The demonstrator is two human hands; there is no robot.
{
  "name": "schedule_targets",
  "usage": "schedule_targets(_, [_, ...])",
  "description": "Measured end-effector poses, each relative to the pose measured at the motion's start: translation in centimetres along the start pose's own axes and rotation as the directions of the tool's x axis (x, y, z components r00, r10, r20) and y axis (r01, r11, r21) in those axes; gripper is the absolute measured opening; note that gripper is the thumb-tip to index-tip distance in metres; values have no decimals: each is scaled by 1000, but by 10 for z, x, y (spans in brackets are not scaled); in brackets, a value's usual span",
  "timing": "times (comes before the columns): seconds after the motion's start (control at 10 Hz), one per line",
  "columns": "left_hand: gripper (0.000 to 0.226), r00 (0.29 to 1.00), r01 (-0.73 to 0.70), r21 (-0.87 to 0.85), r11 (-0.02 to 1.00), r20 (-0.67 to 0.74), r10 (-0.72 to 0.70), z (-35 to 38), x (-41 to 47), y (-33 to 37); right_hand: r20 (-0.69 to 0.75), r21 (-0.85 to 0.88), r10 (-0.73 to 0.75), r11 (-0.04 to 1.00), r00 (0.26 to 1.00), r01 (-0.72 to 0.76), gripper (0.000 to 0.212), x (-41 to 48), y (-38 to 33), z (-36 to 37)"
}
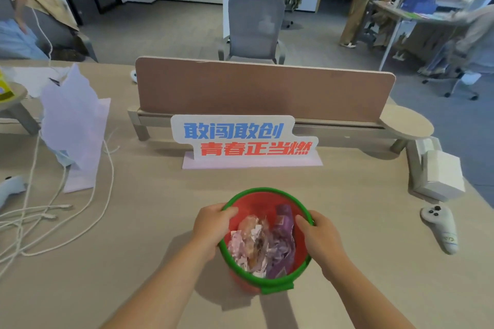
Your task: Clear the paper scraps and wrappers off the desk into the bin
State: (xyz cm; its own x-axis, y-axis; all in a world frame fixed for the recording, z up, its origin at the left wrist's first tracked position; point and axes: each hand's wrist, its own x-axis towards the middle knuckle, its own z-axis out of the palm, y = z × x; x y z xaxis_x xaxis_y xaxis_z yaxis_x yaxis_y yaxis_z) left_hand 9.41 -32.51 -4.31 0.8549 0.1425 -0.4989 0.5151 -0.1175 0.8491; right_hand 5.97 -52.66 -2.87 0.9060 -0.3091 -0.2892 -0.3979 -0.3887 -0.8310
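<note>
On one desk [149, 222], one bin [276, 287] is gripped at its rim by two hands: the left hand [212, 227] is curled over its left side, the right hand [324, 242] over its right. Crumpled scraps [242, 244] and one purple wrapper [283, 224] lie inside. One controller [439, 226] is seen rightward.

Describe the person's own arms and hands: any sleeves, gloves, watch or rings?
Both are bare. The left hand and right hand wear no gloves, and no rings show. The left forearm and right forearm run uncovered to the frame's bottom edge: no sleeve, watch, band or marking is visible.
</note>
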Motion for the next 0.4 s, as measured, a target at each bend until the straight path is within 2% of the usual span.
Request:
schedule_targets(0.1, [61, 996, -50, 220, 974, 80, 33, -1, -5, 10, 50, -41, 1, 999, 999, 1, 26, -3, -3, -19])
schedule_targets(0.2, [89, 987, -125, 569, 813, 153, 44, -9, -22, 39, 57, -173, -46, 983, 997, 56, 34, -5, -18, -47])
schedule_targets(0.3, [75, 894, -441, 438, 783, 292, 339, -30, -64, 104, -54, -47, -165, 986, 985, 163, 20, -17, -74, -97])
schedule_targets(0.4, [59, 636, -718, -38, 695, 370, 677, -58, -136, 181, -120, 232, -423, 868, 898, 440, 16, -57, -145, -162])
